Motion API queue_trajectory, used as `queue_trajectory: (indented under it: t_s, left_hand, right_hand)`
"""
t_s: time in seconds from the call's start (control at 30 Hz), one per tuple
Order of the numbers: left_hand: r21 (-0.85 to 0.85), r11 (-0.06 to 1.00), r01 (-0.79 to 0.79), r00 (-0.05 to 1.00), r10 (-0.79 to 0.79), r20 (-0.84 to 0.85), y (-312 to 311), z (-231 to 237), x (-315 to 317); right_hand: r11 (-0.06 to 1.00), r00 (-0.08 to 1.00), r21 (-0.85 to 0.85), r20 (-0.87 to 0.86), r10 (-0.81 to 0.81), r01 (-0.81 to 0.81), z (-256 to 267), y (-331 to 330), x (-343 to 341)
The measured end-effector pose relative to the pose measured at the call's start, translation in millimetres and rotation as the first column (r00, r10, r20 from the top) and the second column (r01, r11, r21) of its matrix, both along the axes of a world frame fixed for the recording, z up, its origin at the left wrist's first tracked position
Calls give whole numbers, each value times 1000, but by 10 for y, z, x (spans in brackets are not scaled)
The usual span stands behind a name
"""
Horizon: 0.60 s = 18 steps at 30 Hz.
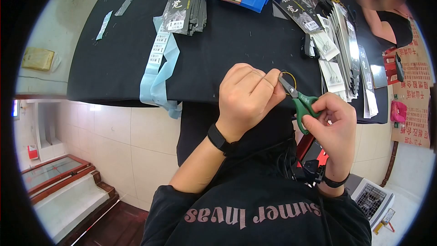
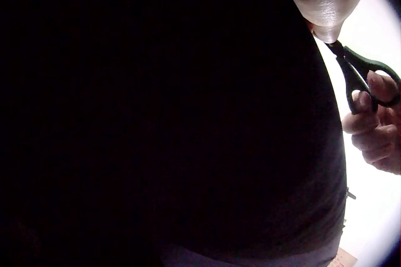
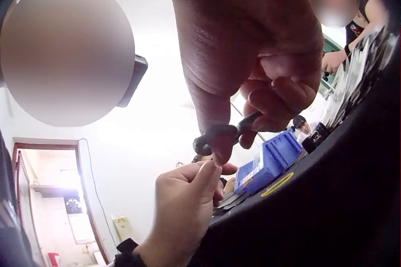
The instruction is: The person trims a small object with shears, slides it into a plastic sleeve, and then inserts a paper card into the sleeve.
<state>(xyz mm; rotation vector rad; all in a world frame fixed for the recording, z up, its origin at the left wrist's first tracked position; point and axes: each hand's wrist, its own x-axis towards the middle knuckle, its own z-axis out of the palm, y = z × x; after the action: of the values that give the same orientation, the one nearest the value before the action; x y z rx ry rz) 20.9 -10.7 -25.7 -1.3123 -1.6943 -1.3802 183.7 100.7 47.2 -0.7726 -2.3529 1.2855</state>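
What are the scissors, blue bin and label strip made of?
Scissors: probably plastic handles, smooth, evenly green; likely metal blades, grey, shiny. Blue bin: likely rigid plastic, smooth flat walls. Label strip: perhaps matte paper, thin and loosely twisted.

1. The head view is bright and mostly sharp, but straight lines bend strongly toward the edges, and its corners fall into black.
2. The black surface (image 1: 227, 41) gives back little light, while the tiled floor (image 1: 109, 132) carries a small spot of glare.
3. The left wrist view is mainly black; at its right side a strip is overexposed, where the scissors (image 2: 348, 74) appear nearly as a silhouette.
4. In the right wrist view, the wall (image 3: 125, 148) is washed out, the right grip (image 3: 250, 48) lies in shadow, and round blurred patches (image 3: 67, 53) hide details.
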Motion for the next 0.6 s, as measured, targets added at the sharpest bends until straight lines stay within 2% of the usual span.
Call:
queue_trajectory:
  t_s: [0.23,0.4,0.47,0.57,0.6]
  left_hand:
    - [-46,999,25,999,-23,31,-33,22,4]
    - [-10,1000,10,999,-10,45,-6,-1,-2]
    - [5,1000,3,999,-3,53,3,-14,-14]
    - [21,998,51,993,-53,105,-23,25,-39]
    - [-2,994,111,970,-108,218,-57,79,-36]
  right_hand:
    - [997,997,22,22,71,-72,36,1,15]
    - [994,995,58,-9,95,-94,12,23,31]
    - [994,996,67,33,79,-81,3,56,49]
    - [996,996,46,57,72,-75,-9,87,62]
    - [996,996,47,54,71,-73,0,79,53]
